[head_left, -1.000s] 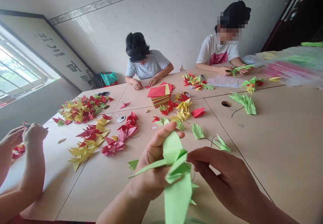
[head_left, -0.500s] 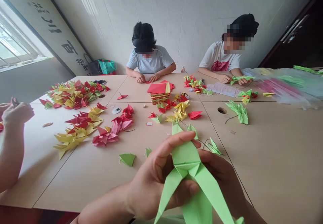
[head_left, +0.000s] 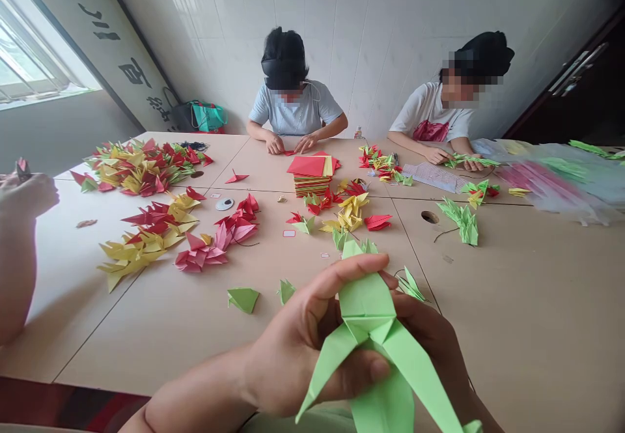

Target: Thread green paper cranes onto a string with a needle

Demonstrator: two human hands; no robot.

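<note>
At the far left, a co-worker's hand [head_left: 32, 195] pinches something small, too blurred to name, above the table [head_left: 161, 335]. To its right, on the far side, lies a heap [head_left: 146, 166] of red, yellow and green paper folds. Nearer are 2 bunches: a yellow and red bunch [head_left: 151, 237] on the left, a pink and red bunch [head_left: 215, 251] on the right. Next come 2 green pieces [head_left: 243, 299], just apart.

Across the far side, a person in a blue shirt [head_left: 297, 111] has fingers on red paper; a stack [head_left: 312, 182] of coloured sheets stands nearer.

Near, at the middle, the left hand [head_left: 288, 355] grasps the green crane [head_left: 368, 303] above the table, its thumb on the near face, 2 narrow points spreading toward the near edge. The right hand [head_left: 432, 329] is behind the crane, fingers mostly hidden; whether it grips cannot be told.

Farther right, a hole [head_left: 430, 217] sits beside a green bunch [head_left: 459, 221]. Beyond, a person in a white shirt [head_left: 415, 111] holds green paper, left of plastic bags [head_left: 581, 189].
</note>
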